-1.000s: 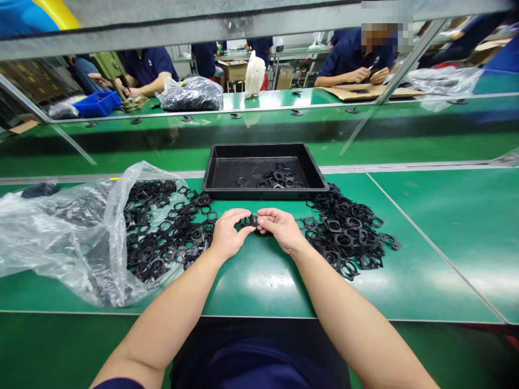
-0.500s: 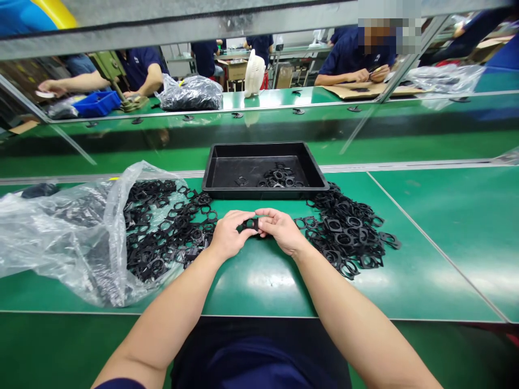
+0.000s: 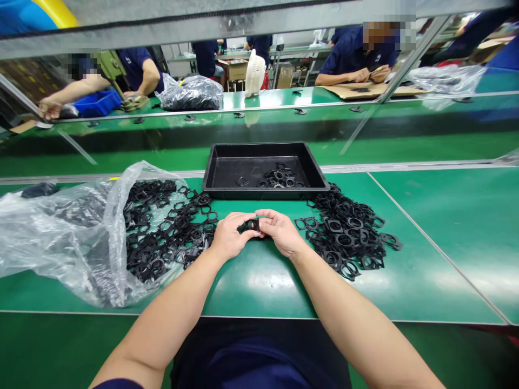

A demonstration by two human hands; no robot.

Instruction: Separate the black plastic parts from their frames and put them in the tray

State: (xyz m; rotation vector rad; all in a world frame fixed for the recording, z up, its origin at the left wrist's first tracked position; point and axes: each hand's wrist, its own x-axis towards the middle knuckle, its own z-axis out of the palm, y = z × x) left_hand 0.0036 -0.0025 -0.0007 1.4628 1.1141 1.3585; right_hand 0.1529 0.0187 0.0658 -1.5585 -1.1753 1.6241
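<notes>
My left hand [image 3: 229, 235] and my right hand [image 3: 280, 230] meet over the green table, both pinching one small black ring-shaped part [image 3: 252, 225] between their fingertips. A heap of the same black parts [image 3: 162, 229] spills from a clear plastic bag [image 3: 60, 232] to the left of my hands. Another heap of black parts [image 3: 348, 232] lies to the right. Straight ahead, a black tray [image 3: 265, 192] holds a small cluster of parts near its middle.
The green table [image 3: 438, 227] runs to the right. Beyond a glass divider, other people in dark blue shirts work at a far bench with a blue bin [image 3: 97, 102], a dark filled bag [image 3: 190, 93] and a white fan [image 3: 254, 75].
My hands have stayed in place, only shifting their fingers on the black part. At the far bench on the left, a person's arm has reached out further left.
</notes>
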